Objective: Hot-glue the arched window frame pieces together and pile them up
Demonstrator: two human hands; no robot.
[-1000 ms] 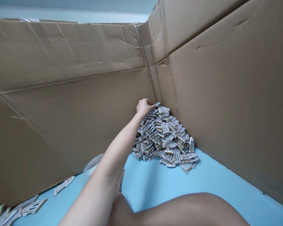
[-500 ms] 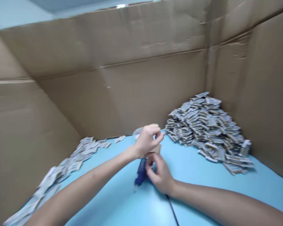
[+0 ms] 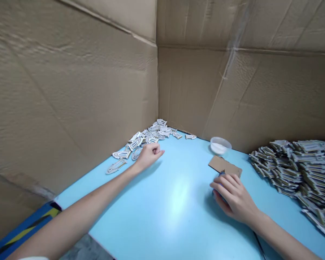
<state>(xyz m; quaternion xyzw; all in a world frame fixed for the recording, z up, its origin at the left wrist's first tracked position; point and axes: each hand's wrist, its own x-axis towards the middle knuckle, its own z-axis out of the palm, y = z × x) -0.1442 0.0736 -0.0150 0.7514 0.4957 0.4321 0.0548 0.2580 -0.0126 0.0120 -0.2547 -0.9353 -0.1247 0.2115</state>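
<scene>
My left hand (image 3: 149, 156), fingers curled in and thumb forward, is over the table beside the left pile of flat white-faced, arch-shaped pieces (image 3: 135, 143). Whatever lies inside those fingers is hidden. At the right, my right hand (image 3: 233, 198) is wrapped round a dark blue glue gun (image 3: 221, 173), most of which the hand covers. Just beyond it lies a piece of brown cardboard (image 3: 224, 166) with a stained edge. Behind the cardboard stands a clear round plastic tub (image 3: 220, 145) with something white in it.
A large heap of similar pieces (image 3: 300, 169) rises on the right. Tall cardboard walls (image 3: 105, 83) enclose the light blue table (image 3: 162, 220) at the left and back. A dark cord (image 3: 258, 243) runs under my right forearm. Black-and-yellow striped tape (image 3: 29, 229) marks a blue edge at lower left.
My view has swung left and down. My hands, close together by the glue gun before, are far apart now: the left beside the left pile, the right closed round the glue gun.
</scene>
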